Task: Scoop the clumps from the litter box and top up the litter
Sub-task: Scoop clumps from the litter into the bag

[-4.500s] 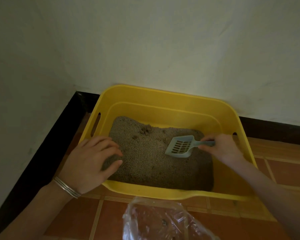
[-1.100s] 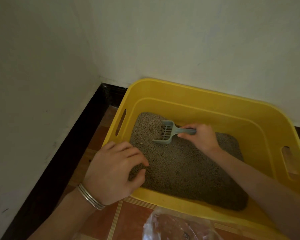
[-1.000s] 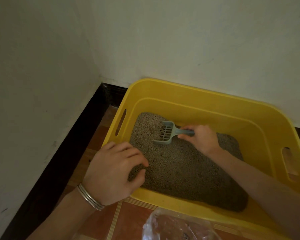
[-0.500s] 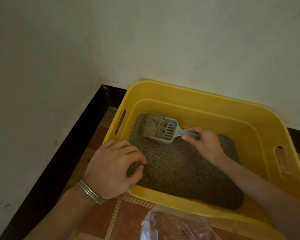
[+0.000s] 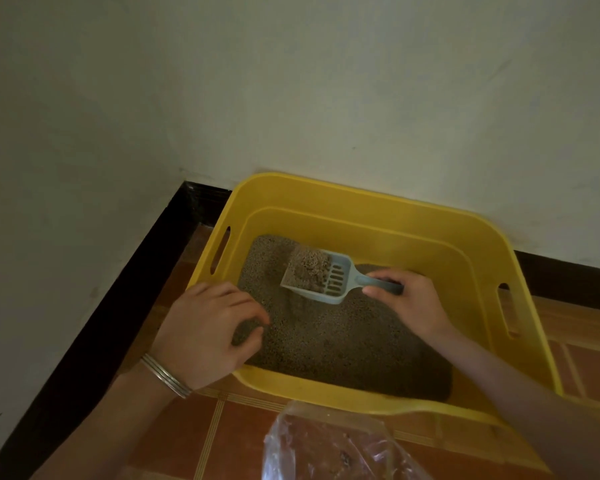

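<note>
A yellow litter box point(image 5: 357, 206) stands on the tiled floor in the room's corner, with grey litter point(image 5: 333, 337) spread over its bottom. My right hand point(image 5: 413, 306) grips the handle of a pale blue slotted scoop point(image 5: 336, 278). The scoop is lifted a little above the litter and carries a lump of litter point(image 5: 307, 268) on its front half. My left hand point(image 5: 205, 334) grips the box's near left rim, fingers curled over the edge into the box. A metal bangle sits on that wrist.
A clear plastic bag point(image 5: 336, 445) lies on the orange floor tiles point(image 5: 229, 438) just in front of the box. White walls meet at the corner behind, with a black skirting board point(image 5: 94, 323) along the left. The box has handle slots on both sides.
The scoop went from the middle of the litter to the far left corner, dug in, and now has come up loaded. My left hand stayed on the rim.
</note>
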Motion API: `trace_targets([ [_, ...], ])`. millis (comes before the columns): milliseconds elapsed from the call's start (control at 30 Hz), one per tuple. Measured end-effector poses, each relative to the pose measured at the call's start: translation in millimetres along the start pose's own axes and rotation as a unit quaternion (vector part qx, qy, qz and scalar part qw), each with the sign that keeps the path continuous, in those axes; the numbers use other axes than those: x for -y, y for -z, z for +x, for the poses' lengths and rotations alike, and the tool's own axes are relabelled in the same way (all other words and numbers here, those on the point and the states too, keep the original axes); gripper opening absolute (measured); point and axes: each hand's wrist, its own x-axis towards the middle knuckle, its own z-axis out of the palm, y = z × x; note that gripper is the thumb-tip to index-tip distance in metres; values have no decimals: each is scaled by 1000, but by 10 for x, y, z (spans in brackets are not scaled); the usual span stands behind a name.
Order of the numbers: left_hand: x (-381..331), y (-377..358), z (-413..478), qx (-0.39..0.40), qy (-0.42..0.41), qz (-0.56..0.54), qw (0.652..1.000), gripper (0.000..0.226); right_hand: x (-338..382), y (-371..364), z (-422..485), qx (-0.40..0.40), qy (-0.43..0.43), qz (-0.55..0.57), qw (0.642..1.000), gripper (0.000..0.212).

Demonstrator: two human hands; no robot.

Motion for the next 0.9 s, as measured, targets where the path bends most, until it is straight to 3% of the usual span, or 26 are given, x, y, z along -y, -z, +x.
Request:
trace_targets([
  [900,-10,-18,-6,-24,-11,-5,1000,27,-13,163,-135,-26,-29,-3,999,29],
])
